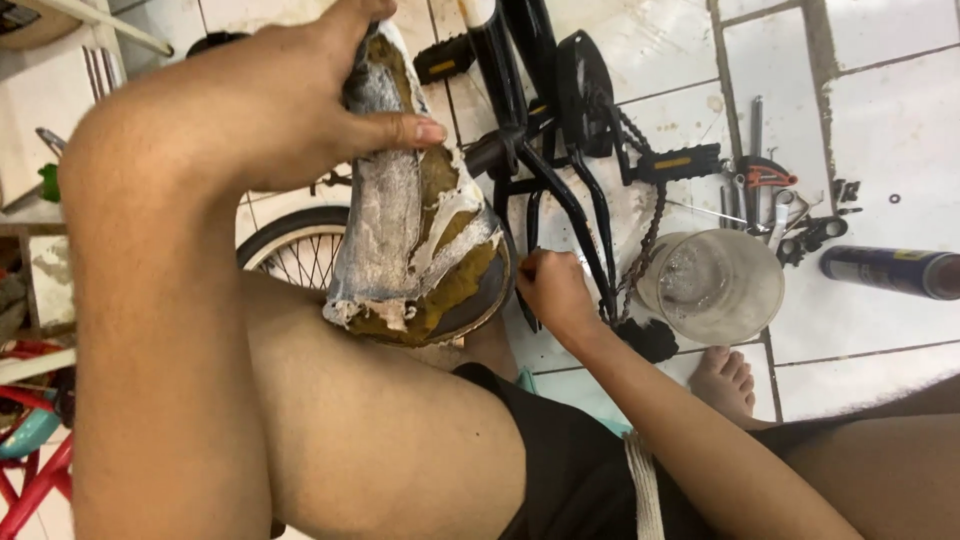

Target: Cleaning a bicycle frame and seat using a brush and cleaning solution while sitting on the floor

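Note:
My left hand [290,110] grips the narrow end of a worn bicycle saddle [420,220], whose grey cover is torn and peeling off yellow-brown foam. The saddle rests against my left thigh. My right hand [553,290] is lower, fingers pinched together beside the black bicycle frame [560,190], just under the saddle's wide end; whatever small thing it pinches is too small to make out. The frame's pedals [678,162], chainring and loose chain [640,250] lie just past that hand on the white tiled floor.
A clear glass bowl [715,285] stands on the tiles right of the chain. Beyond it lie several tools and small parts [775,195] and a dark spray can [890,270]. A spoked wheel [295,245] shows behind my leg. My bare foot [722,380] rests below the bowl. Red frame tubes [35,470] sit at lower left.

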